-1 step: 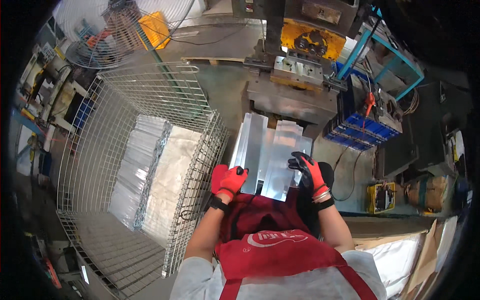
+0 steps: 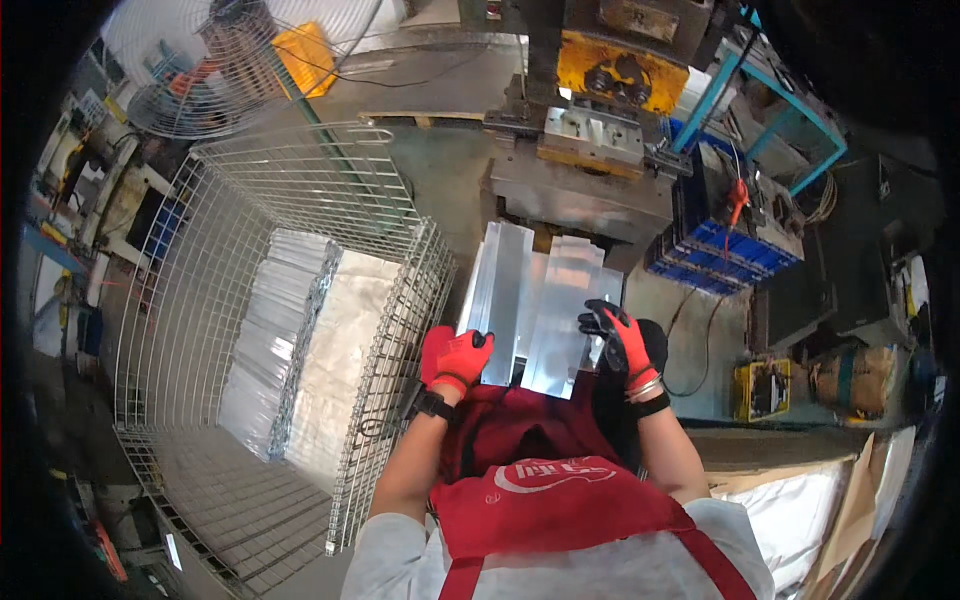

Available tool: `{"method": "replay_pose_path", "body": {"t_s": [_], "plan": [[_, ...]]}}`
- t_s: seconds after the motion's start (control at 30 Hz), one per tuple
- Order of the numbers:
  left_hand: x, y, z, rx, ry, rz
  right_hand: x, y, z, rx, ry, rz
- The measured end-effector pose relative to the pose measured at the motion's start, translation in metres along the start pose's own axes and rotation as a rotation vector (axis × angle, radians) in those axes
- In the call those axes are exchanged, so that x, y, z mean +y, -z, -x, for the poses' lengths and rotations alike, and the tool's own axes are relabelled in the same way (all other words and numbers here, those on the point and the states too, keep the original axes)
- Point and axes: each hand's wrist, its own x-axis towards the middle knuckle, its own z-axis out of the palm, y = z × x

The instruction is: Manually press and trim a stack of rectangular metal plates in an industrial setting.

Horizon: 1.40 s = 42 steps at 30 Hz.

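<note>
Both my red-gloved hands close on the near ends of long, shiny aluminium channel pieces: left hand (image 2: pixel 456 357) grips one strip (image 2: pixel 500 290), right hand (image 2: pixel 618 335) another (image 2: pixel 565 315), axes toward twelve o'clock.

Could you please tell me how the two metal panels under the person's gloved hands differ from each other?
The left panel reaches farther toward the press than the right panel. The left hand grips the left panel's near end; the right hand rests on the right panel's edge. Both are shiny, silver and long.
</note>
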Motion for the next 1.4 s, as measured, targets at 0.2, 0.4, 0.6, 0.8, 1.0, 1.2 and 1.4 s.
{"method": "replay_pose_path", "body": {"t_s": [0.2, 0.4, 0.6, 0.8, 1.0, 1.2, 1.4], "plan": [[0.009, -0.008, 0.004, 0.253, -0.23, -0.421, -0.024, -0.003, 0.026, 0.224, 0.106, 0.229], [0.077, -0.065, 0.019, -0.21, -0.319, -0.372, -0.026, -0.009, 0.025, 0.226, 0.094, 0.234], [0.08, -0.096, 0.014, -0.375, -0.202, -0.391, -0.031, -0.003, 0.03, 0.239, 0.088, 0.233], [0.083, -0.057, 0.022, -0.295, -0.188, -0.035, -0.021, 0.011, 0.027, 0.224, 0.101, 0.154], [0.086, -0.015, 0.027, -0.636, -0.087, 1.486, -0.012, 0.01, 0.015, 0.155, 0.141, 0.021], [0.05, -0.048, 0.024, -0.912, 0.024, 1.722, -0.049, -0.053, 0.009, -0.303, 0.14, -0.492], [0.115, 0.0, 0.028, -1.355, 0.148, 2.186, -0.069, -0.056, -0.025, -0.194, 0.057, -0.451]]}}
